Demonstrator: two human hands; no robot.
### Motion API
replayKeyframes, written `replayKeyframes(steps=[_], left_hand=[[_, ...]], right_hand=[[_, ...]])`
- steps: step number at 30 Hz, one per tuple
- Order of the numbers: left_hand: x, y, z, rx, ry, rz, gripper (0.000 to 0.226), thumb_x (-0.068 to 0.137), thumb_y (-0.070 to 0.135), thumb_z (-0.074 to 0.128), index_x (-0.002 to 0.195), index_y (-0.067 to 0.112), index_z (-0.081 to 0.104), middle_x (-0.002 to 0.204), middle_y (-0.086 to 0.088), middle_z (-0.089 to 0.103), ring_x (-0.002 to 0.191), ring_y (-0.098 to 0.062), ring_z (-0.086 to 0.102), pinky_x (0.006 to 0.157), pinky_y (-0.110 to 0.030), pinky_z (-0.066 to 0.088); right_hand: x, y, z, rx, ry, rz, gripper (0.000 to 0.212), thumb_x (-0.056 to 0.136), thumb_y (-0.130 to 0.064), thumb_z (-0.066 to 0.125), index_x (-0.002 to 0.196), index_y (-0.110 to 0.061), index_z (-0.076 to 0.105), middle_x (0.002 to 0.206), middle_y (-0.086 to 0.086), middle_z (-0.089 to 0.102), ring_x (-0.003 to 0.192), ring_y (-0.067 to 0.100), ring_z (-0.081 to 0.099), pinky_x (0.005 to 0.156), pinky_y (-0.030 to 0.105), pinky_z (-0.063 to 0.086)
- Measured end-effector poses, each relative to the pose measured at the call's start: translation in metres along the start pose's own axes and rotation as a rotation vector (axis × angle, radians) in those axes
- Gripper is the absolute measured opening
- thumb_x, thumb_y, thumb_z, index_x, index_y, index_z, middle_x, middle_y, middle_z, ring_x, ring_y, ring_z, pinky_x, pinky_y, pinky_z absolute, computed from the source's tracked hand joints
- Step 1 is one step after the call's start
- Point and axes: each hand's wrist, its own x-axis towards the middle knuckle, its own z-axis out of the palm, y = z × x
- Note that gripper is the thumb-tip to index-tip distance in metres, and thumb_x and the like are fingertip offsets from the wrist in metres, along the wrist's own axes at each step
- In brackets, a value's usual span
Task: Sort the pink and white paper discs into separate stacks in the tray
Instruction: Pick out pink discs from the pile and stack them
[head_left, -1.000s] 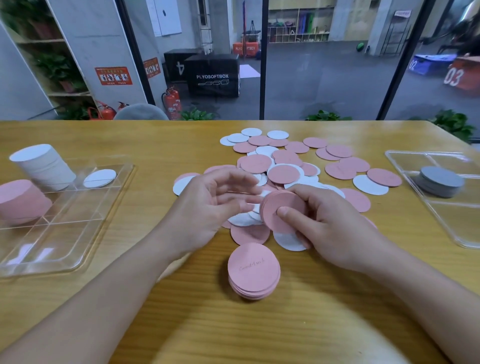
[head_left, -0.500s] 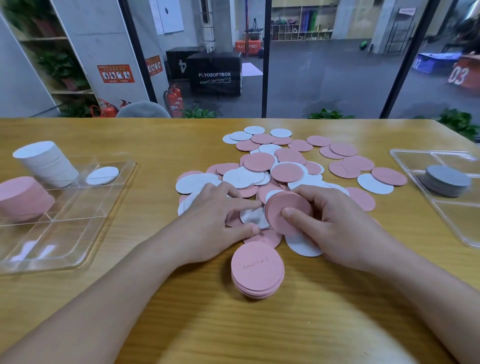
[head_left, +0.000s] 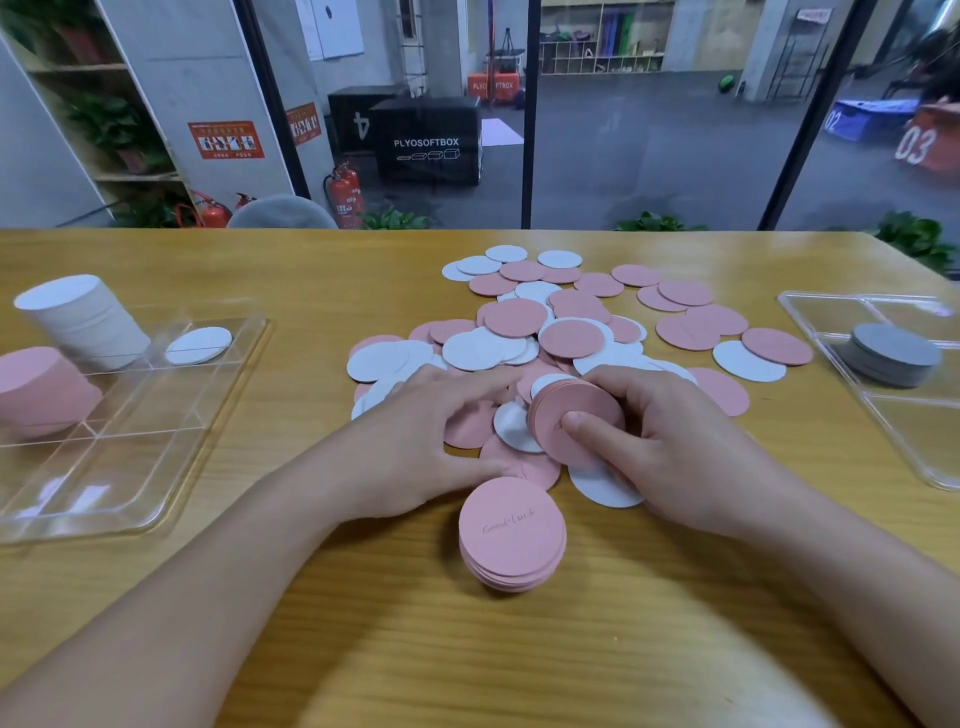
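Right hand (head_left: 670, 441) is pinching a pink stack (head_left: 574, 421); left hand (head_left: 415, 441), fingers curled, is dragging a pink disc (head_left: 470, 428) at twelve o'clock — whites (head_left: 511, 423) could slip in.

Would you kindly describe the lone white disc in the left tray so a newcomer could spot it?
Find the clear tray at the table's left. Beside the tall white stack lies a single white disc, flat in the far compartment, the only one not stacked.

"PLYOSOFTBOX" on black box (head_left: 426, 140), "03" on orange box (head_left: 922, 145), "Good Luck" on pink stack (head_left: 511, 532).
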Motion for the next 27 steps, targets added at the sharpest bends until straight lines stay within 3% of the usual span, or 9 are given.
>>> replayKeyframes(steps=[4,9,11,13,15,17,21,24,27], left_hand=[[0.000,-0.006,-0.001,-0.024,-0.029,-0.016,0.082,0.101,0.054,0.074,0.159,0.074,0.020,0.147,0.045,0.047,0.149,0.006,0.030,0.125,-0.036,0.033],[0.001,-0.012,-0.011,0.075,-0.040,-0.040,0.069,0.106,0.018,0.057,0.157,0.061,0.037,0.123,0.059,0.043,0.124,0.017,0.038,0.098,-0.017,0.038],[0.002,-0.013,-0.012,0.084,-0.023,-0.025,0.062,0.107,0.020,0.058,0.153,0.059,0.043,0.123,0.048,0.048,0.121,0.009,0.042,0.098,-0.024,0.042],[0.002,-0.013,-0.013,0.059,0.000,0.007,0.063,0.106,0.020,0.063,0.150,0.062,0.046,0.125,0.025,0.057,0.119,-0.005,0.047,0.105,-0.035,0.045],[0.003,-0.015,-0.014,0.016,0.000,0.015,0.058,0.103,0.020,0.068,0.145,0.057,0.055,0.121,0.012,0.057,0.113,-0.007,0.049,0.102,-0.029,0.045],[0.004,-0.020,-0.012,-0.004,0.013,-0.029,0.049,0.101,0.025,0.073,0.141,0.052,0.063,0.120,0.016,0.053,0.108,0.000,0.051,0.092,-0.019,0.044],[0.010,-0.026,-0.006,-0.132,0.227,-0.080,0.015,0.100,0.025,0.077,0.100,0.040,0.073,0.103,0.015,0.063,0.082,-0.014,0.060,0.077,-0.032,0.051],[0.012,-0.024,-0.010,-0.329,0.380,-0.091,0.010,0.103,0.020,0.075,0.097,0.027,0.079,0.092,0.002,0.075,0.077,-0.035,0.063,0.071,-0.036,0.050],[0.009,-0.018,-0.016,-0.489,0.420,-0.054,0.022,0.109,0.023,0.068,0.093,0.015,0.080,0.089,-0.003,0.081,0.084,-0.031,0.068,0.080,-0.041,0.058]], right_hand=[[-0.001,0.000,0.000,0.006,0.002,0.004,0.023,0.107,-0.032,0.068,0.085,-0.023,0.063,0.073,-0.008,0.058,0.063,0.006,0.045,0.057,0.023,0.039],[-0.002,-0.001,0.000,0.011,-0.002,0.008,0.026,0.107,-0.031,0.068,0.083,-0.026,0.062,0.070,-0.013,0.055,0.061,0.006,0.044,0.056,0.021,0.039],[-0.001,-0.001,0.000,0.008,-0.005,0.012,0.026,0.107,-0.031,0.068,0.083,-0.025,0.062,0.070,-0.015,0.055,0.061,0.006,0.044,0.056,0.020,0.039],[-0.001,-0.001,0.000,0.004,-0.006,0.016,0.026,0.107,-0.032,0.067,0.083,-0.024,0.061,0.069,-0.015,0.054,0.060,0.006,0.043,0.056,0.020,0.038],[-0.001,-0.001,0.000,0.001,-0.009,0.018,0.029,0.108,-0.031,0.067,0.081,-0.026,0.059,0.067,-0.017,0.053,0.059,0.006,0.043,0.055,0.019,0.038],[-0.001,-0.002,0.000,0.004,-0.013,0.024,0.028,0.108,-0.031,0.067,0.081,-0.026,0.059,0.067,-0.016,0.053,0.059,0.006,0.042,0.055,0.020,0.037],[-0.001,-0.002,0.000,0.024,-0.010,0.024,0.026,0.108,-0.033,0.067,0.086,-0.019,0.063,0.073,-0.002,0.057,0.061,0.008,0.043,0.054,0.023,0.036],[-0.001,0.001,0.000,0.022,0.007,0.023,0.024,0.108,-0.035,0.066,0.092,-0.017,0.066,0.080,0.004,0.063,0.067,0.023,0.053,0.057,0.038,0.042],[-0.001,0.004,0.000,0.042,0.027,0.028,0.025,0.109,-0.035,0.066,0.095,-0.015,0.068,0.082,0.008,0.066,0.070,0.031,0.057,0.058,0.045,0.045]])
